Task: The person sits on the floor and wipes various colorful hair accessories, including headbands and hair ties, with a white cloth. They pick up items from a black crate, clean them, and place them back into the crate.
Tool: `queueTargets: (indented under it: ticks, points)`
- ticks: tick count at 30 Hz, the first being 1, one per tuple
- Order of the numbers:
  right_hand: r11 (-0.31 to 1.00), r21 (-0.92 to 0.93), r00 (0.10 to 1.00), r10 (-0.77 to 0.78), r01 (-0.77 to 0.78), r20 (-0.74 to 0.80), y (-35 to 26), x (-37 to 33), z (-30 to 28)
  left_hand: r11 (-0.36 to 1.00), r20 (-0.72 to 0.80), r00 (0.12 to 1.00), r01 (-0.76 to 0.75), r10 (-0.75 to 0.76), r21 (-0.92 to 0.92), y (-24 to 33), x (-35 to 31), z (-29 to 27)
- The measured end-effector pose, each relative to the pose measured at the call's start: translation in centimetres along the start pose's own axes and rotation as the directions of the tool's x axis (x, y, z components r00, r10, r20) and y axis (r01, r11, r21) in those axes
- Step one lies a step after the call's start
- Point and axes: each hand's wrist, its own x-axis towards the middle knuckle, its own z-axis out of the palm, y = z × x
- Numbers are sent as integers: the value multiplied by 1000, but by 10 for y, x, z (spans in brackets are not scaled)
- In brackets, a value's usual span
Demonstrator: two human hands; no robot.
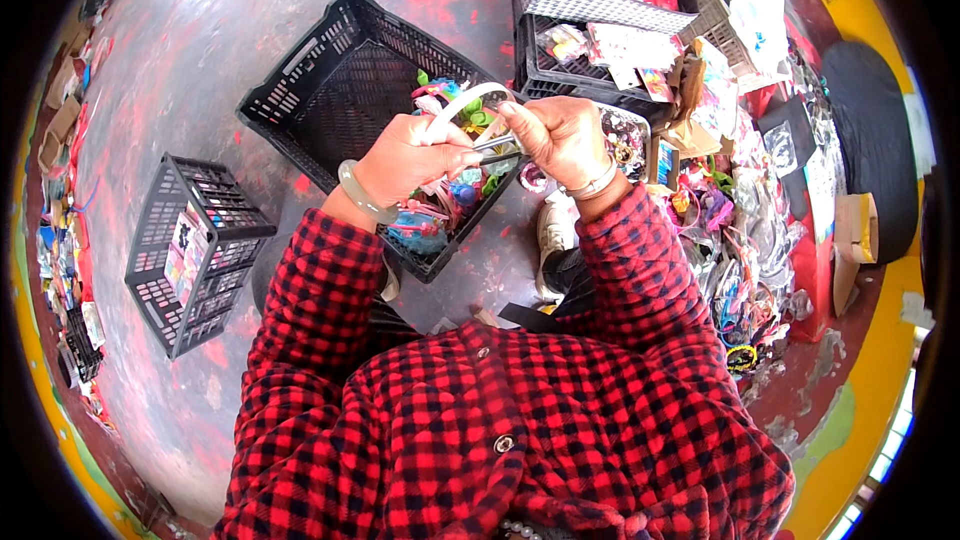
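Both hands are up over the big black crate (330, 90), working one small thing between them. The left hand (410, 155), pale bangle (360, 192) on its wrist, is curled shut on the lower end of a white hairband (462, 103); the band arcs up and over toward the right hand (560, 135), whose fingers are pinched together on the other end, along with a thin silvery strip that I can't identify.

The band looks light, a thin plastic hoop that would flex when squeezed and spring back, and could likely snap if bent hard. Its surface looks smooth, probably a bit slippery, so holding near the two tips, as both hands do, seems the sound grip; the middle of the arch stays free.

Below the hands, the near corner of the crate holds a heap of colourful hair accessories (445, 210), soft and tangly by the look of them.

Room to move: the floor (200, 60) to the left is grey and paint-stained, with a smaller black crate (190, 250) well apart. To the right it's crowded, with a grey basket (590, 0) of packaged goods just beyond the right hand and a spill of packets (740, 240) along the right side. The crate's rim sits just under the wrists.
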Motion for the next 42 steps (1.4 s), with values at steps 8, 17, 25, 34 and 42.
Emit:
queueTargets:
  ticks: [8, 17, 25, 34, 42]
  points:
    - [998, 41, 999, 46, -47, 3, 3, 0, -15, 999, 0, 1000, -30, 30, 46, -1, -5, -7]
    - [845, 435, 692, 514, -309, -506, 53, 12, -47, 860, -187, 975, -195, 119, -472, 1, -18, -34]
    - [-107, 979, 673, 713, -175, 198, 77, 5, -33, 565, -212, 964, -268, 164, -780, -9, -1, -34]
    - [-257, 920, 788, 478, -296, 387, 41, 14, -10, 539, -160, 987, -144, 17, -830, -27, 11, -28]
    - [-93, 854, 823, 230, -512, 519, 30, 12, -17, 556, -188, 977, -104, -96, -825, -28, 13, -32]
